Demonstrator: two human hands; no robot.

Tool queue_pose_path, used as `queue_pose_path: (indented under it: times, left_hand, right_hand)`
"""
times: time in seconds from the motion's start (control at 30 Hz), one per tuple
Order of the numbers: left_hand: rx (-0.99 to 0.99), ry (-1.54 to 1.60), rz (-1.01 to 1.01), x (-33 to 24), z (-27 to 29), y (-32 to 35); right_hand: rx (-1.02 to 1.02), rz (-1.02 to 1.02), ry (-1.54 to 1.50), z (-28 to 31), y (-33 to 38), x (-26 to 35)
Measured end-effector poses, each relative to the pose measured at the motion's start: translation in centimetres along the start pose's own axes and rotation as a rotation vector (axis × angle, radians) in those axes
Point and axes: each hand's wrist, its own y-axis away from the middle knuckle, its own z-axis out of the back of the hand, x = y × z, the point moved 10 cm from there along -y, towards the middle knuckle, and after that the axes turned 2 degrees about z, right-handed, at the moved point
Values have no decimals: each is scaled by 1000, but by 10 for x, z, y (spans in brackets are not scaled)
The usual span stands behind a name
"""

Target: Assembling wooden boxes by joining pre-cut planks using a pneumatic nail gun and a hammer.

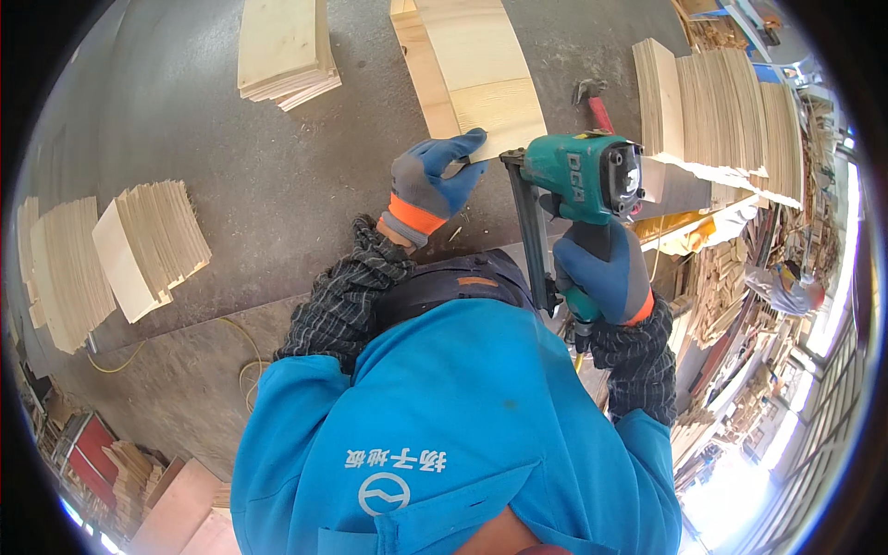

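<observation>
My left hand [437, 180], in a blue and grey glove with an orange cuff, grips the near left corner of a light wooden board [499, 106]. Its thumb and fingers close over the board's end. That board lies across a longer pale wooden piece [421, 65] on the dark tabletop. In my right hand [606, 268], gloved the same way, is a green nail gun [569, 176] with a black magazine. The gun's nose is just right of the board's near end; whether it touches the wood I cannot tell.
A hammer [599, 109] with a red handle lies beyond the nail gun. Stacks of thin boards stand at the right [712, 111], the far left [287, 46] and the left edge [153, 240]. A thin yellow hose [245, 338] hangs by the table's near edge.
</observation>
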Motion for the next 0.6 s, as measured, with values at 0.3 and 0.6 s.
queue_pose_path:
  times: [0.3, 0.6]
  left_hand:
    - [12, 6, -1, -1, 2, -2]
    - [27, 3, 21, 2, 1, -2]
  right_hand:
    - [59, -19, -7, -17, -14, 6]
    - [99, -37, 47, -21, -17, 6]
